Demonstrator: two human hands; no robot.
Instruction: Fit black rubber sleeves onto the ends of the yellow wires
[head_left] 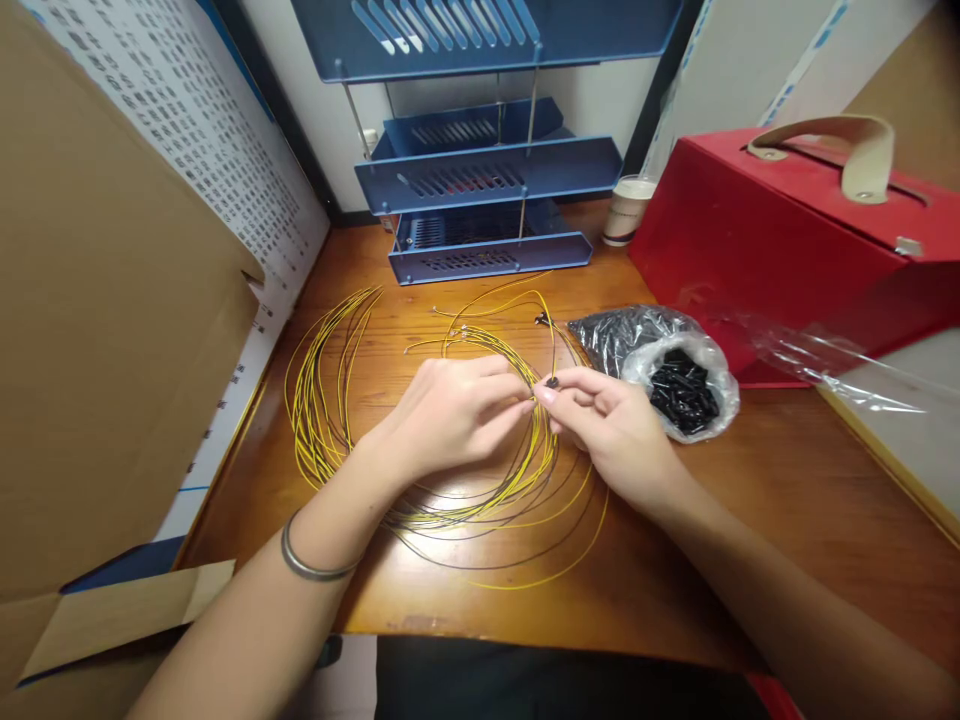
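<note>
At the near edge of the bench [787, 500], both forearms extend inward from the near corners; a metal bracelet [309, 574] is worn on the left wrist. A large cardboard sheet [112, 280] stands along the left edge.

Loose loops of a yellow-and-dark wire coil [450, 518] reach closest to the near edge; its main bundle lies mid-bench, beneath the hands.

Left hand [476, 405]: fingers narrowed toward the thumb, tips just beside those of the other hand; whether a strand is gripped between them cannot be told.

Right hand [611, 425]: thumb and forefinger pinch a small black piece [553, 382], from which a wire strand rises in an arc. The piece is above the coil's right side.

A second wire coil [309, 455] lies nearer the left edge. Right of the hands, a clear plastic bag [634, 335] lies with its mouth open, showing many black pieces [682, 390].

Beyond it, toward the right edge, stands a red box [780, 240] with a beige handle [870, 165]. A paper cup [628, 212] stands behind the box's left end. At the far edge stands a tiered blue rack [487, 175].
</note>
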